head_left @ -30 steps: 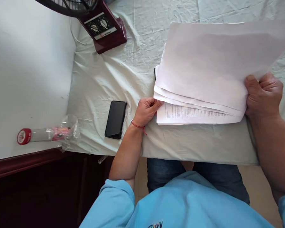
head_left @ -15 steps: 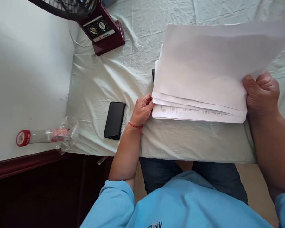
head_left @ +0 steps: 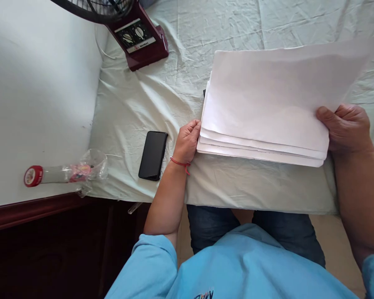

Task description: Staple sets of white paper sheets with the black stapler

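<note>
A stack of white paper sheets (head_left: 268,99) is held above the cloth-covered table, its layers slightly fanned along the near edge. My left hand (head_left: 188,140), with a red string bracelet on the wrist, pinches the stack's left edge near the lower corner. On the right side my right hand (head_left: 347,126) grips the sheets, thumb on top and fingers underneath, out of sight. The top sheet is blank, and its far right corner is smeared by motion. A small part of a dark object (head_left: 204,94) shows past the stack's left edge; the rest is hidden beneath the paper.
A black smartphone (head_left: 153,155) lies left of my left forearm. Farther back stands a dark red fan (head_left: 148,52) with control knobs. By the wall at left is a clear bottle with a red cap (head_left: 33,176) and plastic wrapping. A pale green cloth (head_left: 137,99) covers the table.
The stack's far edge has come down toward me and the sheets lie closer together. Printed lines seen earlier at the near edge are now covered. Both hands keep their hold.
</note>
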The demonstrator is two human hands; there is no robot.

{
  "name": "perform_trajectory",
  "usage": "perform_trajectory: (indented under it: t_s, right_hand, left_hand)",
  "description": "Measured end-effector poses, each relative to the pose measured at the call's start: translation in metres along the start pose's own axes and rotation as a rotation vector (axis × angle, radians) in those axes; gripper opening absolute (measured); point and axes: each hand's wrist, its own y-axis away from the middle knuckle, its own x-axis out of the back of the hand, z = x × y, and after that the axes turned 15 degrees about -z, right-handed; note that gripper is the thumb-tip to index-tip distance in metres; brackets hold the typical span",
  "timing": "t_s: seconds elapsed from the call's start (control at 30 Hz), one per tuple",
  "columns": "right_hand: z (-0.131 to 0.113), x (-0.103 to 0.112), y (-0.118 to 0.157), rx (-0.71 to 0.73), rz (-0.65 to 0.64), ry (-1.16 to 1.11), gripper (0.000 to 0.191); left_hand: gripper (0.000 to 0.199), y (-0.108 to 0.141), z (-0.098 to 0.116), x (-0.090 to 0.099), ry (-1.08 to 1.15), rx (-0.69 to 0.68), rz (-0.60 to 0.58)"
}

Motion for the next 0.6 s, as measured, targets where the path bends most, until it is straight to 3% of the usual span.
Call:
perform_trajectory:
  t_s: [0.13,0.27,0.5,0.6]
  right_hand:
    - [-0.003,-0.002,0.005,-0.047,-0.046,0.047,0.056]
    - [-0.004,-0.007,0.007,-0.033,-0.092,0.104,0.057]
    - [-0.018,-0.014,0.004,0.315,0.104,0.082,0.048]
    - [-0.027,-0.011,0.008,0.428,0.151,0.101,0.05]
  left_hand:
    - [0.073,0.002,-0.001,-0.001,0.072,0.032,-0.012]
    - [0.06,0.007,0.003,-0.006,-0.064,0.034,0.005]
    - [0.051,0.019,0.018,-0.012,-0.255,-0.299,0.267]
    - [0.058,0.026,0.016,-0.001,-0.255,-0.365,0.29]
